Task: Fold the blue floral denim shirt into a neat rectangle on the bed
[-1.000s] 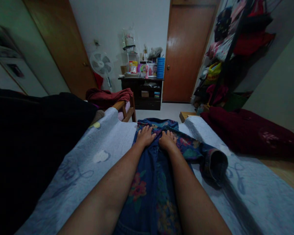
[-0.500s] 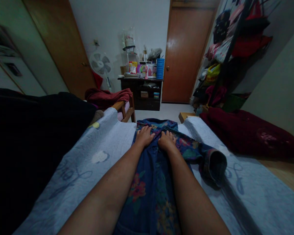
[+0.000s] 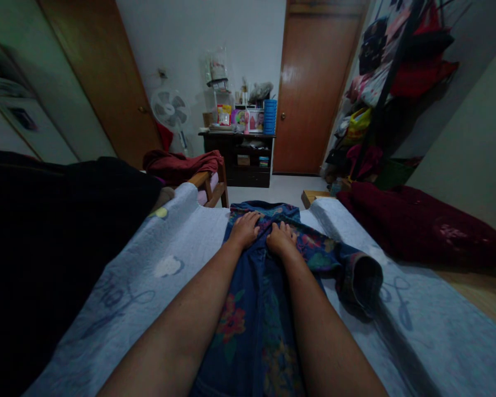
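A dark blue floral denim jacket [image 3: 235,314] lies spread on the bed, its far edge near the end of the mattress. One sleeve [image 3: 320,251] stretches out to the right, and its round cuff opening faces me. My left hand [image 3: 244,230] rests on the upper left part of the cloth, palm down with fingers extended. Beside it, my right hand [image 3: 281,238] presses on the fabric near the base of the sleeve, fingers slightly bent and apart. Both forearms reach over the lower part of the jacket, covering some of it.
The bed has a light blue patterned sheet [image 3: 149,298]. Dark clothing [image 3: 58,231] is heaped at left, and a maroon folded cloth [image 3: 421,226] lies at right. Beyond stand a wooden frame with red cloth [image 3: 186,165], a fan [image 3: 170,109], a dark cabinet [image 3: 231,165] and hanging bags [image 3: 421,77].
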A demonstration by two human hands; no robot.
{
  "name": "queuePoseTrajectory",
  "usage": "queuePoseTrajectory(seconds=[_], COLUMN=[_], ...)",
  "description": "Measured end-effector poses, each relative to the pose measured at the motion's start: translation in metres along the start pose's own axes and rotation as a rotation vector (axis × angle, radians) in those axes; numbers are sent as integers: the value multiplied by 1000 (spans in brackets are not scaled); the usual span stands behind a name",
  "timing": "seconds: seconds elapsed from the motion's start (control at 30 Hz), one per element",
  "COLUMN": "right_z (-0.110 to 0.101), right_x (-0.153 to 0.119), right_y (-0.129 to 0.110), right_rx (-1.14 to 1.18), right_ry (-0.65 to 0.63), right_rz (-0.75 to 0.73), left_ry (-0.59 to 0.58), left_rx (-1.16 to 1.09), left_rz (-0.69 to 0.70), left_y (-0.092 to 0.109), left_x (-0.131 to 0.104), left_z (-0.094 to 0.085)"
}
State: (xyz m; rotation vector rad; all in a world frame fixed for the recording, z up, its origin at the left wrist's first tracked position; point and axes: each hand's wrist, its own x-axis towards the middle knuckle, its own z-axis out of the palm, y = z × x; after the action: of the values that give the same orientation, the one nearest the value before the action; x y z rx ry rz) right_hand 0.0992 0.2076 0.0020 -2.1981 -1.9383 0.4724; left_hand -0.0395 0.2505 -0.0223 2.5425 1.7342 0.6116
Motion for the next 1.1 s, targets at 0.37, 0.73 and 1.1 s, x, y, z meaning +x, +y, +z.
queuePoseTrajectory(seconds=[0.37,0.73,1.1], right_z=[-2,-4,-4], right_x=[0,0,1], right_y=[-1,1,1], right_rx=[-7,-10,-24], right_ry=[-22,-23,-39], right_rz=[4,-7,-11], left_ry=[-117,-133,-157], left_rx=[34,32,60], left_rz=[6,-17,-17], left_y=[2,1,1], left_x=[0,1,2], left_z=[-2,0,0])
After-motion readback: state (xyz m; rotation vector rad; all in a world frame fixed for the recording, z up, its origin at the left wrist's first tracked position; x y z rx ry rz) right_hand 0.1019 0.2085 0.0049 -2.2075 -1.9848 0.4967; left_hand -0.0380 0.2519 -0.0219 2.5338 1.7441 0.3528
